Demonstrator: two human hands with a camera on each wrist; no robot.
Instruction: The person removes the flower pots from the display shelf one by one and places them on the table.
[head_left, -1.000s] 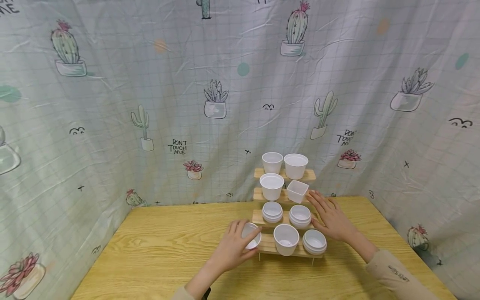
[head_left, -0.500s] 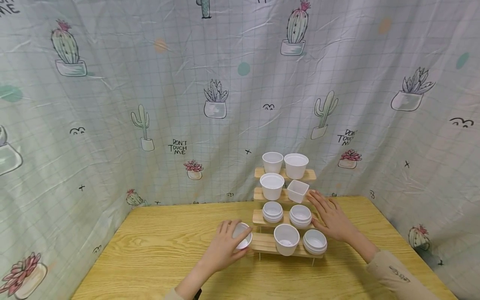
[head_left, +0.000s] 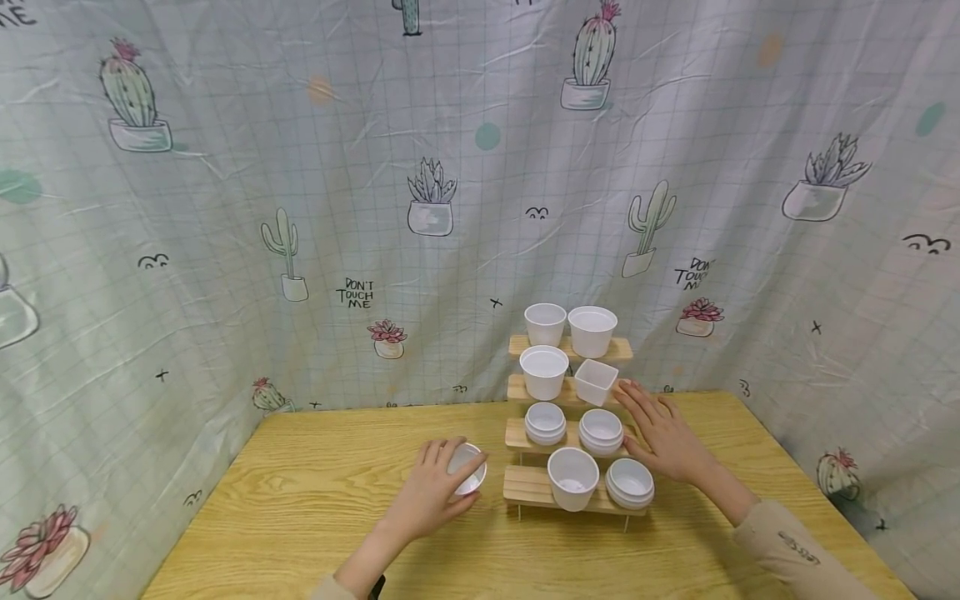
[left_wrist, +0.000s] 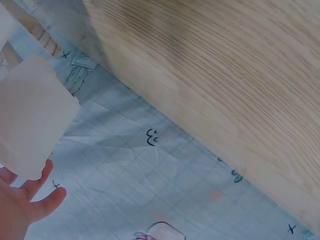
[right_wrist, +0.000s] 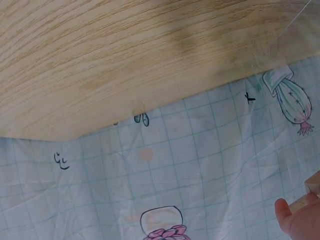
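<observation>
My left hand grips a small white plastic pot, thumb on its near side and fingers round its far side, just left of a tiered wooden stand. The left wrist view also has this pot, with the hand below it. My right hand lies along the right side of the stand, fingers extended, fingertips touching a shelf end near the square white pot. In the right wrist view, only a little of this hand shows, against a wooden shelf end.
Several white pots stand on the shelves, including a round pot and a ridged pot on the lowest. The stand rests on a wood-grain table. A cactus-print curtain hangs behind and at both sides.
My left hand has carried the white pot leftward, off the left end of the lowest shelf to beside the stand. The right hand and the stand have stayed put.
</observation>
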